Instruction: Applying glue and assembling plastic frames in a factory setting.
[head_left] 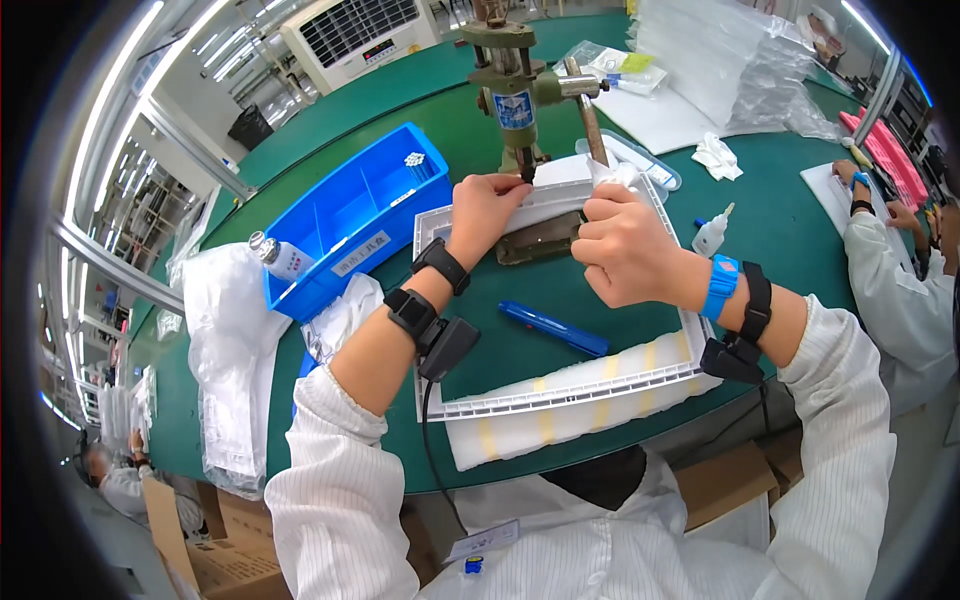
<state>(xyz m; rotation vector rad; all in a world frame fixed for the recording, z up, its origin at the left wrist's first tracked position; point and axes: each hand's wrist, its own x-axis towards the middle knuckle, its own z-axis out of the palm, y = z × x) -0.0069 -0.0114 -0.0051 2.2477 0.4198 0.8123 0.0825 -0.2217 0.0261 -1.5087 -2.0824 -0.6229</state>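
A white rectangular plastic frame (433,385) lies on the green table, with its far side under a green hand press (515,90). My left hand (483,218) is at that far side, fingers pinched together right beside the press tip; whatever they hold is too small to make out. My right hand (632,245) is closed in a fist around the white-wrapped lower end of the press lever (590,125). The press's metal base (540,240) shows between my hands, inside the frame. A blue marker-like pen (553,328) lies within the frame, nearer to me.
White foam (575,418) with yellow strips lies under the frame's near side. On the left stand a blue divided bin (350,215), a bottle (283,257) and bagged white parts (232,350). A small dropper bottle (711,234) is at right. Another person's arm (885,240) works farther right.
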